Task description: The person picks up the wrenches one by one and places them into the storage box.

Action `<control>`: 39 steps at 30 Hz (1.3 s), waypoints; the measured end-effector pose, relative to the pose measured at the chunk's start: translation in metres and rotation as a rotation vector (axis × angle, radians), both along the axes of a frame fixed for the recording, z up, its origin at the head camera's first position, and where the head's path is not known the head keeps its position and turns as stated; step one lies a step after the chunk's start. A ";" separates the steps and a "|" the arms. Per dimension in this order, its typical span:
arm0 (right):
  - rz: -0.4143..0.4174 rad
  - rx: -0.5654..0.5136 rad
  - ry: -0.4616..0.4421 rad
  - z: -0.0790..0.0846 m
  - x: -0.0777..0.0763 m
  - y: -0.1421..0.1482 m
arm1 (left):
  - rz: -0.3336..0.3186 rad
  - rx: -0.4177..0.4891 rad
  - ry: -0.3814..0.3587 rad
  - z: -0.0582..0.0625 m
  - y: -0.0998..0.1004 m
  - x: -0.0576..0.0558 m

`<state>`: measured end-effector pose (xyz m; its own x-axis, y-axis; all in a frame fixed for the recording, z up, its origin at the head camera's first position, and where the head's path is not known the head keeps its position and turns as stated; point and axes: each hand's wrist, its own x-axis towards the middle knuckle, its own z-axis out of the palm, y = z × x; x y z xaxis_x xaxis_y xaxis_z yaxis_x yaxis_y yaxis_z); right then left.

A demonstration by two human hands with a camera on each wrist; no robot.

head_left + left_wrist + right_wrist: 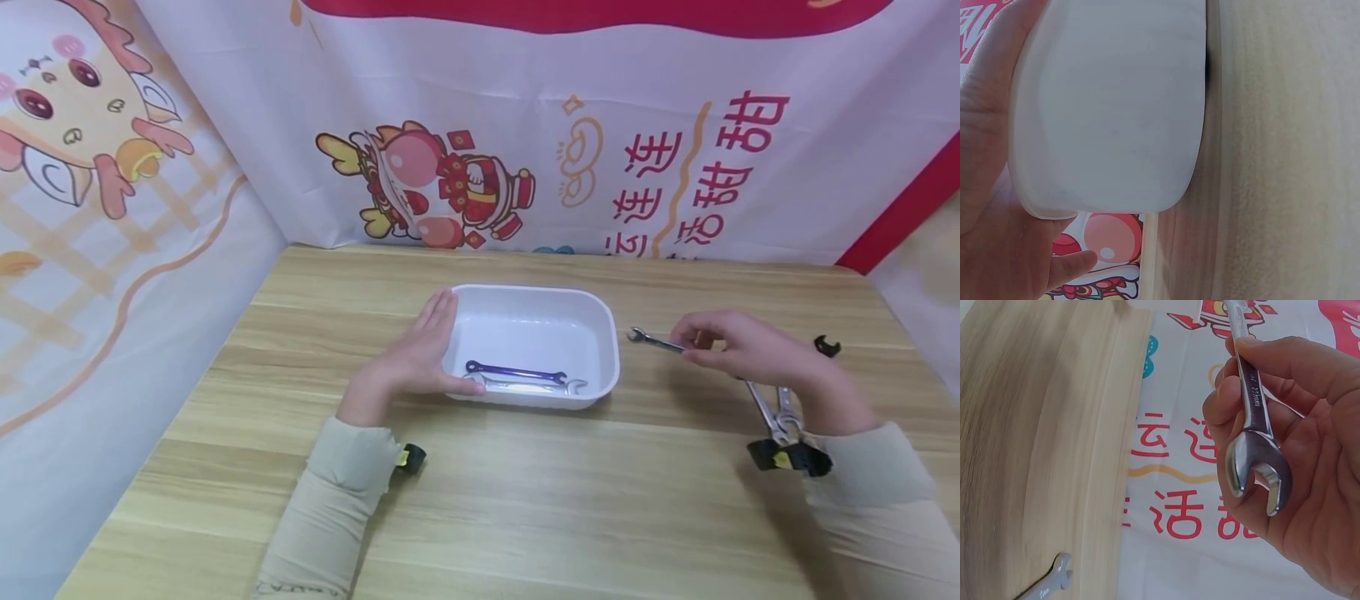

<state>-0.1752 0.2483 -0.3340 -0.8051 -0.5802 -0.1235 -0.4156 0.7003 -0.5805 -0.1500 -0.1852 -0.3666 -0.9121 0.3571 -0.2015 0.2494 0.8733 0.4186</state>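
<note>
My left hand (416, 354) rests against the left end of a white plastic tub (609, 346), fingers straight along its side and thumb over the front rim. In the left wrist view the tub's pale outer wall (1116, 112) fills the middle, beside the palm. A purple-blue wrench (517, 372) and a silver wrench (525, 387) lie inside along the front wall. Right of the tub, my right hand (738, 342) pinches a small silver wrench (1252, 394) between thumb and fingers. One end points toward the tub; the open-ended head (1260, 465) shows before the palm.
More silver wrenches (783, 421) lie on the wooden table (570, 500) under the right wrist, partly hidden by it. A dark wrench head (827, 346) shows beyond the right forearm. A printed cloth (480, 83) hangs behind the table, another at left.
</note>
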 end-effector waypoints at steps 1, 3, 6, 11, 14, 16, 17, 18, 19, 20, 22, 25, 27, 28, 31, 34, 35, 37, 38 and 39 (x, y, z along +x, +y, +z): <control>0.002 0.000 0.002 0.000 0.000 -0.001 | -0.002 -0.002 0.001 0.000 0.000 0.000; 0.004 0.000 0.006 0.001 0.000 -0.004 | -0.004 -0.006 0.002 0.000 0.000 0.000; 0.009 -0.001 0.009 0.001 -0.001 -0.009 | -0.004 -0.012 -0.001 0.000 -0.001 0.000; -0.004 0.009 -0.002 0.002 -0.003 -0.017 | 0.002 -0.009 -0.006 0.001 -0.001 0.001; 0.001 0.004 -0.010 0.002 -0.004 -0.021 | 0.004 -0.009 -0.010 0.001 -0.001 0.001; 0.008 -0.003 -0.017 0.002 -0.005 -0.024 | 0.004 -0.006 -0.010 0.001 -0.001 0.000; 0.013 -0.007 -0.021 0.002 -0.005 -0.025 | 0.003 -0.006 -0.009 0.001 -0.001 0.000; 0.017 -0.009 -0.022 0.003 -0.006 -0.026 | 0.004 -0.005 -0.009 0.001 -0.001 0.000; 0.021 -0.011 -0.024 0.003 -0.006 -0.028 | 0.003 -0.004 -0.008 0.000 -0.001 0.000; 0.021 -0.009 -0.027 0.003 -0.006 -0.029 | 0.003 -0.005 -0.008 0.001 0.000 0.000; 0.028 -0.008 -0.028 0.002 -0.007 -0.032 | 0.004 -0.007 -0.008 0.001 0.000 0.000; 0.025 -0.012 -0.036 0.003 -0.008 -0.035 | 0.002 -0.013 -0.011 0.001 0.000 0.000; 0.028 -0.023 -0.042 0.003 -0.008 -0.038 | 0.002 -0.013 -0.012 0.001 0.000 0.000; 0.028 -0.027 -0.045 0.004 -0.008 -0.039 | 0.001 -0.012 -0.012 0.001 0.000 0.000; 0.030 -0.032 -0.052 0.005 -0.008 -0.043 | 0.003 -0.005 -0.013 0.001 -0.001 0.001; 0.035 -0.030 -0.050 0.006 -0.009 -0.047 | 0.003 -0.001 -0.012 0.000 -0.001 0.000; 0.036 -0.031 -0.050 0.006 -0.009 -0.048 | 0.004 -0.001 -0.012 0.000 -0.001 0.000; 0.041 -0.036 -0.049 0.006 -0.010 -0.051 | 0.004 -0.002 -0.011 0.000 -0.001 0.000; 0.044 -0.038 -0.050 0.006 -0.010 -0.052 | 0.005 -0.003 -0.010 0.000 -0.001 0.000; 0.045 -0.039 -0.050 0.006 -0.010 -0.054 | 0.003 -0.002 -0.009 0.000 -0.001 0.000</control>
